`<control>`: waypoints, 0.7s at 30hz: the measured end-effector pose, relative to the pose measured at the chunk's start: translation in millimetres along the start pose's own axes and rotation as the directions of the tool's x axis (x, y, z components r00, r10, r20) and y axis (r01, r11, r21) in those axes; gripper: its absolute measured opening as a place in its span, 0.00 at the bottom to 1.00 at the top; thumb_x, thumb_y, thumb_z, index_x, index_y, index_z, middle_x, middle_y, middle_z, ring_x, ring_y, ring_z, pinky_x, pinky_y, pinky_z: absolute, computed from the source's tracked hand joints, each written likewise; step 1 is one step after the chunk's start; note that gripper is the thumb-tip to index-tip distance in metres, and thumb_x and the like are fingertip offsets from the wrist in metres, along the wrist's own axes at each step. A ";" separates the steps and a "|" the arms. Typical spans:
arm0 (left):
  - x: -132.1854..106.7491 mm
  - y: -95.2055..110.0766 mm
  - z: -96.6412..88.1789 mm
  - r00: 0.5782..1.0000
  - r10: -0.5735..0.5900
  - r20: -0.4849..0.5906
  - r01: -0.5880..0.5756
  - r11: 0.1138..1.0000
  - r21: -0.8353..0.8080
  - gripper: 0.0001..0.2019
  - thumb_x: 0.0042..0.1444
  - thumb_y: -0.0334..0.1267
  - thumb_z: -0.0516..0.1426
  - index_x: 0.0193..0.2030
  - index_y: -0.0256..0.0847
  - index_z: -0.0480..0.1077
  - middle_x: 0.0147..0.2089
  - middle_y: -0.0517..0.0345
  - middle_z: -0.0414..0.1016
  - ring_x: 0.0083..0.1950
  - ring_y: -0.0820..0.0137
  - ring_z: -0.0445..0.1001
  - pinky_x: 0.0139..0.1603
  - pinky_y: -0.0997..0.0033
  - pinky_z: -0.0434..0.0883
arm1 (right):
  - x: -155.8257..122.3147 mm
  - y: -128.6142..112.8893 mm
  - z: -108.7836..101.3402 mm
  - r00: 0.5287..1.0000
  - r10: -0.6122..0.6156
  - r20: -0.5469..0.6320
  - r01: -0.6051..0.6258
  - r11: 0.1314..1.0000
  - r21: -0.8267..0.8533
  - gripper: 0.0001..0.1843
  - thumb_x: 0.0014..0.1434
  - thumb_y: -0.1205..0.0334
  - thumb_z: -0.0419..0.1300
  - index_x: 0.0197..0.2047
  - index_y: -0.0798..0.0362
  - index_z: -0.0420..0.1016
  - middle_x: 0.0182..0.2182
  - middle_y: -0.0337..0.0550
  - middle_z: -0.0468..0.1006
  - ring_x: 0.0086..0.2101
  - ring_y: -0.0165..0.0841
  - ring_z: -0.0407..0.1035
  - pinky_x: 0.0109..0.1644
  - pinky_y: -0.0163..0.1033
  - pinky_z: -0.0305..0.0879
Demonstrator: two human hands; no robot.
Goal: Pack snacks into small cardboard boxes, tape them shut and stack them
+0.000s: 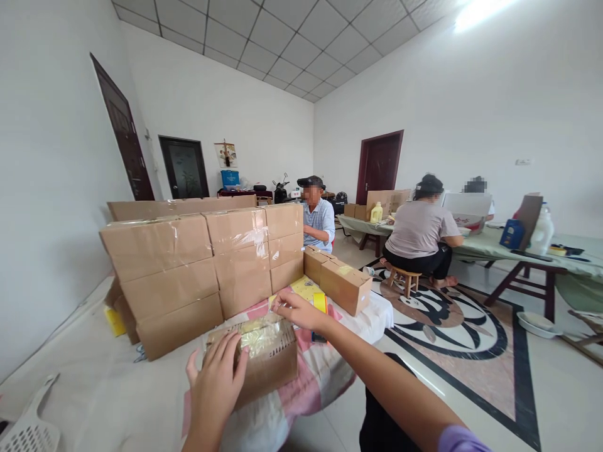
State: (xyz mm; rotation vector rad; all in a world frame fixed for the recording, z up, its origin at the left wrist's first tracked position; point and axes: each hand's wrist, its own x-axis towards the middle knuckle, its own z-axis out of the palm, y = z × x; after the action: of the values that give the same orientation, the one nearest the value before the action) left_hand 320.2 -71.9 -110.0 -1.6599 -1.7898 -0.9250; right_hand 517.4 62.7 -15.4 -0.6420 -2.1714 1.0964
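Observation:
A small cardboard box (266, 367) sealed with clear tape lies on the pink-and-white cloth in front of me. My left hand (215, 382) rests flat on its near left side, fingers spread. My right hand (298, 309) reaches over the box's far edge with fingers pinched together; what it grips is too small to name. A yellow tape roll (320, 302) stands just right of that hand.
Taped cardboard boxes (188, 270) are stacked in rows behind the small box, with two more (343, 285) at the table's right end. A white plastic scoop (28, 427) lies at lower left. Other people sit at tables (494, 248) across the tiled floor.

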 end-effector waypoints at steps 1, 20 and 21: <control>-0.6 -0.7 0.2 1.000 -0.001 0.007 0.001 1.000 -0.003 0.15 0.69 0.43 0.50 0.52 0.43 0.75 0.55 0.48 0.82 0.56 0.58 0.79 0.74 0.44 0.40 | 0.5 1.7 0.4 1.000 0.001 -0.004 -0.001 1.000 0.002 0.04 0.64 0.62 0.59 0.36 0.52 0.69 0.35 0.38 0.72 0.38 0.33 0.66 0.45 0.38 0.62; -1.4 -1.6 -0.5 1.000 0.030 0.004 -0.030 0.999 0.017 0.13 0.69 0.39 0.52 0.46 0.45 0.79 0.51 0.53 0.83 0.50 0.59 0.79 0.68 0.43 0.50 | 36.3 -18.2 14.9 0.973 -0.011 0.229 0.032 0.996 -0.085 0.10 0.67 0.61 0.54 0.35 0.51 0.73 0.38 0.40 0.76 0.43 0.33 0.70 0.51 0.38 0.65; -1.4 -1.0 -1.3 1.000 0.027 0.008 -0.027 0.999 0.020 0.13 0.69 0.39 0.52 0.47 0.45 0.79 0.51 0.53 0.83 0.50 0.59 0.79 0.68 0.43 0.50 | 42.5 -11.6 22.1 0.972 0.008 0.236 0.029 0.988 -0.150 0.10 0.66 0.64 0.54 0.33 0.52 0.73 0.37 0.40 0.76 0.43 0.34 0.70 0.51 0.38 0.65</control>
State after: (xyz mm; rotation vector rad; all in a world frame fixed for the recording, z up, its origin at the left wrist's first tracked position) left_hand 319.3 -73.7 -110.4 -1.6732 -1.7717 -0.8869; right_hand 470.7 72.5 -3.1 -0.5905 -2.4794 1.0534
